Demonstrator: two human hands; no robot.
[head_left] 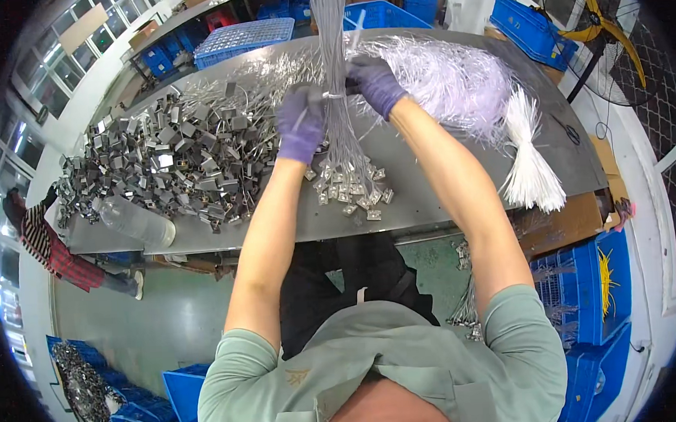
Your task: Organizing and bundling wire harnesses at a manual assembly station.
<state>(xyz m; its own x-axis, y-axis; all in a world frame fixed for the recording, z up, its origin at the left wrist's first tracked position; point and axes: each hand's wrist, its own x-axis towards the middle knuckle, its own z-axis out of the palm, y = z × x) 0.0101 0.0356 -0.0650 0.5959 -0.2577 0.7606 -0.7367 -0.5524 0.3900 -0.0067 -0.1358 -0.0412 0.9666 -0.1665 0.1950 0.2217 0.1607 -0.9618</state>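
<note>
Bare bench (421, 184) lies open at five o'clock of the hanging wire bundle (337, 96). A heap of metal clips (167, 155) blocks nine o'clock, tangled clear ties (453, 75) two o'clock, a white tie bunch (530, 163) four o'clock.

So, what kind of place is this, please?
Probably a small factory or assembly workshop. A metal worktable holds a big heap of small metal parts, a bundle of white cable ties lies on it, and blue plastic crates stand around.

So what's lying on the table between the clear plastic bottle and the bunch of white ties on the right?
In the head view, between the bottle and the white ties, the metal ends of the wire bundle rest on the table.
</note>
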